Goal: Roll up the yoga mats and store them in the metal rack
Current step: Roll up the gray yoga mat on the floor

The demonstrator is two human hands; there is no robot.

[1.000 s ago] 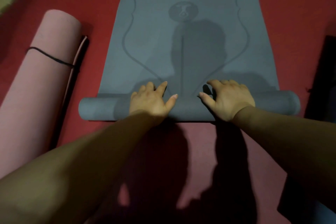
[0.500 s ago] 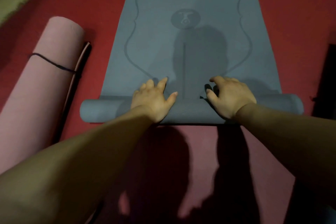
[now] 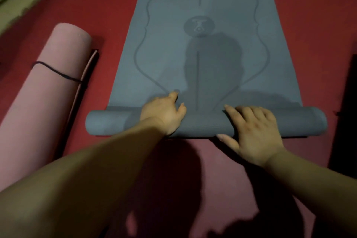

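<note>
- Rolling was the step in hand: the grey mat [image 3: 208, 54] lay lengthwise up the middle of the frame on the red floor [image 3: 108, 15]. Its near end was wound into a slim roll [image 3: 108, 121] running across the lower middle.
- Most of the grey mat was flat, and its far end curled up at the top edge of the frame.
- Left hand [image 3: 164, 114] lay palm-down over the roll just left of centre, fingers reaching past it onto the flat part and gripping nothing.
- Right hand [image 3: 255, 131] pressed down on the roll right of centre, fingers spread over the top and thumb against the near side. The two hands were apart, and neither was closed around the roll.
- Pink mat [image 3: 48, 92], on the floor at the left of the frame, was already rolled and bound with a black cord [image 3: 58, 71].
- Metal rack was not in view, and a dark shape [image 3: 345, 102] at the right edge was too dim to name.
- By my judgement the task was early: this mat was barely begun and nothing was stored.
- Next move likely called for even forward pressure from both palms. That would keep the roll tight and its ends level, so it would not cone to one side.
</note>
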